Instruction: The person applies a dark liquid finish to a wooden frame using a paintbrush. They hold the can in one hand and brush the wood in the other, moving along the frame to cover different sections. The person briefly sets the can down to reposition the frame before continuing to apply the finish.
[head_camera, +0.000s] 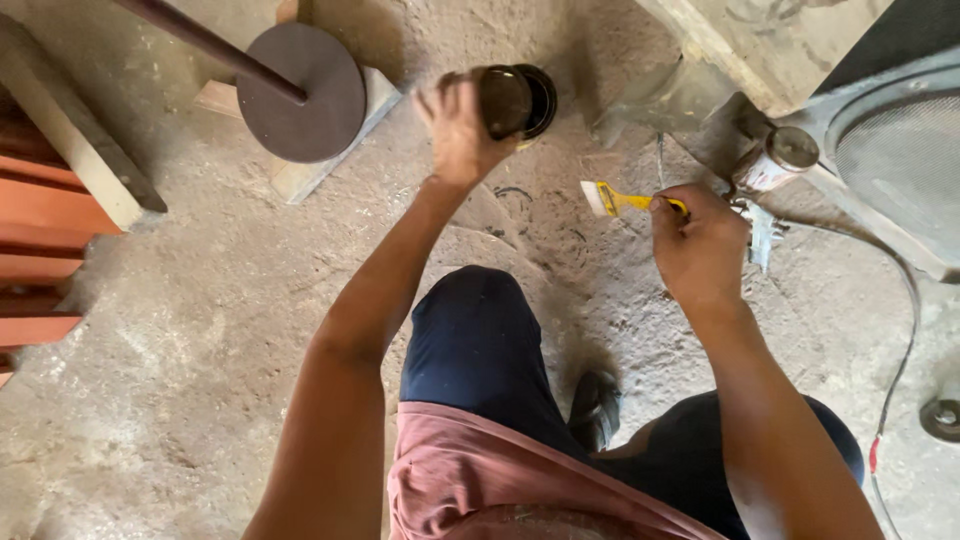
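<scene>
Through the head camera I looked down on a rough, dusty grey concrete floor, scuffed and marked with faint dark ring stains near the middle of the frame. At the upper left stood a round dark brown disc on a thin dark rod, resting on pale wooden blocks. Along the left edge ran reddish-orange wooden slats beside a pale timber beam. In the upper right corner sat a grey metal housing with a round mesh grille, and a thin grey cable trailed down the right side. Daylight fell evenly, with soft shadows.
</scene>
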